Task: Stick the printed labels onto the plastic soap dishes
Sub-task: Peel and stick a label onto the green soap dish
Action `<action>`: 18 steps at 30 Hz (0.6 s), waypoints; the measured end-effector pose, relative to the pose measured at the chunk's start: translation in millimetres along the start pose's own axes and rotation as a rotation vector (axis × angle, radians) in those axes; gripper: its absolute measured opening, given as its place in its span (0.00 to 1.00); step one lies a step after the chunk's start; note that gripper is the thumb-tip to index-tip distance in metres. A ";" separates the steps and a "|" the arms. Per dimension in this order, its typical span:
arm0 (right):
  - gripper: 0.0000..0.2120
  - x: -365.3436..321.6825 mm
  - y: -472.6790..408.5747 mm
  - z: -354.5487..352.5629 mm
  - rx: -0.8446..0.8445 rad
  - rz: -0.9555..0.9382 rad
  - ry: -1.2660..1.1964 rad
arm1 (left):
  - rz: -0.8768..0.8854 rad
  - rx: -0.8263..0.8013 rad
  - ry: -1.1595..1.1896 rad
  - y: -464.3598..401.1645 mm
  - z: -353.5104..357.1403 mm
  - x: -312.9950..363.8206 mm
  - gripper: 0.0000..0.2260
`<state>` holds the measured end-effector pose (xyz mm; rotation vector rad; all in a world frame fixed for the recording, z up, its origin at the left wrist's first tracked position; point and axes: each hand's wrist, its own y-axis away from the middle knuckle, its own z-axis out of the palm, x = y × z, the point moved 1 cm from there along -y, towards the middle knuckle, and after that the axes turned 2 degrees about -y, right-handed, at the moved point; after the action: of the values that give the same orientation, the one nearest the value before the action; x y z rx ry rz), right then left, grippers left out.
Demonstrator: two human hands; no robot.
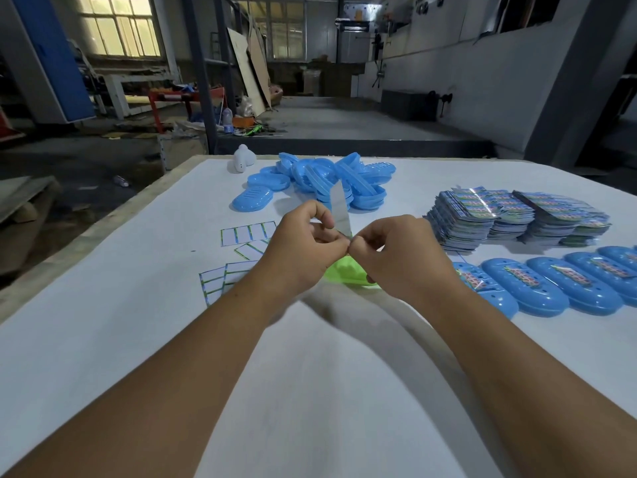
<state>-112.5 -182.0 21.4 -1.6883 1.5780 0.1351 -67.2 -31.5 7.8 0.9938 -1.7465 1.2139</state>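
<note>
Hands meet above green plastic soap dish: left hand and right hand pinch upright silvery label strip; dish directly beneath both.

Head-worn view, forward and downward

A white cloth-covered table carries a heap of light blue oval plastic soap dishes at 12 o'clock. At 3 o'clock, blue dishes in a row bear multicoloured printed labels. Stacks of multicoloured printed label sheets sit at 2 o'clock. White peeled backing sheets with green-and-blue borders lie at 10 o'clock. A bright green plastic piece shows at centre.
</note>
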 end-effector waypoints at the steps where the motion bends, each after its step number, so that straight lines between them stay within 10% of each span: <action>1: 0.13 -0.6 -0.5 -0.8 0.003 -0.002 0.003 | 0.008 0.003 0.004 -0.3 0.4 -0.2 0.14; 18: 0.15 28.5 -15.1 -5.3 0.041 0.150 -0.104 | -0.168 0.189 -0.235 -18.1 -20.5 -17.7 0.08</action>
<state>-95.4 -209.3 15.7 -1.5073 1.6176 0.2611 -40.5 -13.3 3.2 1.4147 -1.7056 1.2089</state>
